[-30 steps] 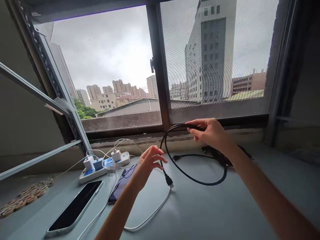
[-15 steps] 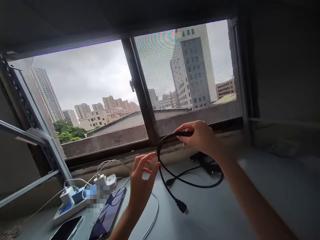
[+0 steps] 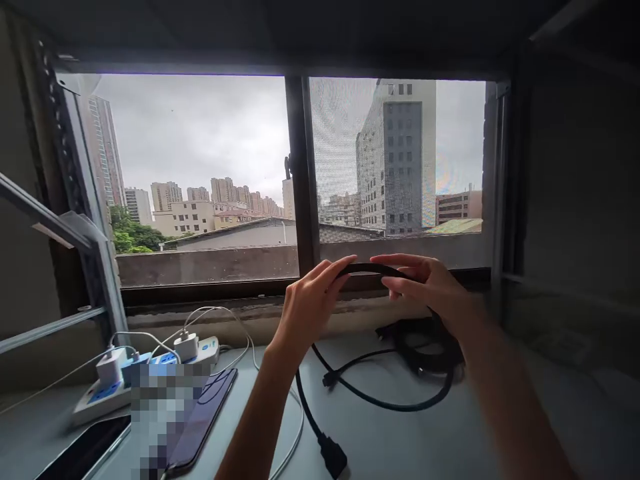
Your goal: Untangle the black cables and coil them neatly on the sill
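Observation:
Both hands hold a black cable (image 3: pixel 370 269) up in front of the window. My left hand (image 3: pixel 307 308) pinches it on the left, fingers closed around it. My right hand (image 3: pixel 430 287) grips the same stretch on the right. From my left hand the cable drops to a black plug (image 3: pixel 334 456) lying on the grey table (image 3: pixel 400 440). A second black connector (image 3: pixel 329 380) lies on the table below my hands. More coiled black cable (image 3: pixel 425 347) is bundled under my right wrist.
A white power strip (image 3: pixel 145 373) with white chargers and white leads sits at the left. Two phones (image 3: pixel 200 420) lie in front of it, partly blurred out. A metal shelf frame (image 3: pixel 85 220) stands on the left. The window frame (image 3: pixel 303 187) is straight ahead.
My left hand has risen from open beside the cable loop to take hold of the cable next to my right hand. The plug end now hangs lower, toward the near table edge.

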Demonstrator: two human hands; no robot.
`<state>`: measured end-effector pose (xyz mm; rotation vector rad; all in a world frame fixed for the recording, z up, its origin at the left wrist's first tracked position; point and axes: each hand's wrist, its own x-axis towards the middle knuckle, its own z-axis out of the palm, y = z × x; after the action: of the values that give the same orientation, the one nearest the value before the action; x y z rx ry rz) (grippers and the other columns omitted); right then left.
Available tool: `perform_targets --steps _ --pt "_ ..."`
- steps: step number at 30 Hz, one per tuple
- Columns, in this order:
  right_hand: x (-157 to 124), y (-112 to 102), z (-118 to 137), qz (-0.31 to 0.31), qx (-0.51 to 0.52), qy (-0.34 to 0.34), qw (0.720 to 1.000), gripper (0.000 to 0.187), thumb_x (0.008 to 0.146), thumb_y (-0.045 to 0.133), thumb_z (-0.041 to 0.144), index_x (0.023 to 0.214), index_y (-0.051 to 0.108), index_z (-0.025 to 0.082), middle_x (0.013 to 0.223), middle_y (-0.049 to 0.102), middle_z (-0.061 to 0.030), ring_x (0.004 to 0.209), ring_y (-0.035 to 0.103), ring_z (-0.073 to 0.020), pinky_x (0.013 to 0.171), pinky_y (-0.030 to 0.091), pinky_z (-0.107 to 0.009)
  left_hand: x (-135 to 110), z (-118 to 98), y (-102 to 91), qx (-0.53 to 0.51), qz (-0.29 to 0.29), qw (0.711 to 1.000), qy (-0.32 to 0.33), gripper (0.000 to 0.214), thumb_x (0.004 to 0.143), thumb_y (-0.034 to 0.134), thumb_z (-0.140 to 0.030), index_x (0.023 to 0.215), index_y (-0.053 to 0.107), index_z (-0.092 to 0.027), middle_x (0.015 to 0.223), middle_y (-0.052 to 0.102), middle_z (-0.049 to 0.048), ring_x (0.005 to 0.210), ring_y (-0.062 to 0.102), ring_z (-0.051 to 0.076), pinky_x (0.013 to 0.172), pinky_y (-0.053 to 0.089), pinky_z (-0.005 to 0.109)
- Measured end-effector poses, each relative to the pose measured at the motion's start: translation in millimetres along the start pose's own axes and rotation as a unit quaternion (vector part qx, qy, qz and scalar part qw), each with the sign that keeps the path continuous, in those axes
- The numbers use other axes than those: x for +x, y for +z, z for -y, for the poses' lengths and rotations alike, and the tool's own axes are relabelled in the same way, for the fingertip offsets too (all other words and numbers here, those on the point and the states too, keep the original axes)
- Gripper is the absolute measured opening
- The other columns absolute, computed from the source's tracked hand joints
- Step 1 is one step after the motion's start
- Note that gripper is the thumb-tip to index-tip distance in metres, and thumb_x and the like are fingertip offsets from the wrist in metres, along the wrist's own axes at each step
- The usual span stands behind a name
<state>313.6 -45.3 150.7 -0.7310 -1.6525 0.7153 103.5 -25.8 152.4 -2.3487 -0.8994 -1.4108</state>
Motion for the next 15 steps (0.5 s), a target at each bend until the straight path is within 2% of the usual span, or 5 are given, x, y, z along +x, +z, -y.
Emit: perform_targets --steps 3,6,8,10,15 --pt "-7 2 7 0.075 0.043 0.0 0.996 0.042 0.082 0.066 0.042 0.122 0.064 0.028 0.081 0.07 -0.002 0.049 0.049 -0.0052 0.047 0.038 -0.018 -5 8 -1.2 0.041 -0.012 0.999 -0.007 0.037 0.099 0.04 -0.026 0.134 0.05 -0.029 0.09 0.063 0.0019 0.067 0.054 0.011 0.064 0.04 0.019" --pt "-12 10 11 0.083 0.072 0.037 0.993 0.042 0.085 0.06 0.048 0.123 0.062 0.031 0.094 0.072 -0.005 0.045 0.05 -0.0053 0.036 0.028 -0.017 -7 17 -8.8 0.02 -0.027 0.998 -0.059 0.039 0.097 0.042 -0.021 0.134 0.05 -0.029 0.091 0.066 0.0021 0.064 0.056 0.012 0.061 0.041 0.019" --pt "-10 17 11 0.037 0.073 0.056 0.995 0.042 0.083 0.061 0.051 0.12 0.065 0.031 0.098 0.072 -0.0063 0.047 0.054 -0.0071 0.033 0.024 -0.017 -6 23 -16.8 0.015 -0.041 0.992 -0.12 0.037 0.095 0.046 -0.019 0.129 0.055 -0.03 0.081 0.067 -0.0002 0.058 0.056 0.012 0.058 0.04 0.02" --pt "-6 21 6 -0.034 0.071 0.058 0.995 0.044 0.077 0.066 0.053 0.113 0.068 0.029 0.096 0.073 -0.0064 0.047 0.056 -0.008 0.034 0.027 -0.018 -6 28 -25.6 0.011 -0.071 0.981 -0.178 0.034 0.093 0.05 -0.02 0.124 0.059 -0.03 0.068 0.065 -0.0033 0.048 0.053 0.011 0.055 0.039 0.02" --pt "5 29 0 -0.161 0.069 0.049 0.983 0.046 0.068 0.073 0.052 0.106 0.071 0.025 0.089 0.074 -0.0056 0.053 0.06 -0.0106 0.043 0.04 -0.019 -8 33 -43.4 -0.077 -0.218 0.944 -0.236 0.03 0.095 0.048 -0.027 0.122 0.062 -0.023 0.054 0.06 -0.0041 0.036 0.045 0.01 0.046 0.036 0.021"
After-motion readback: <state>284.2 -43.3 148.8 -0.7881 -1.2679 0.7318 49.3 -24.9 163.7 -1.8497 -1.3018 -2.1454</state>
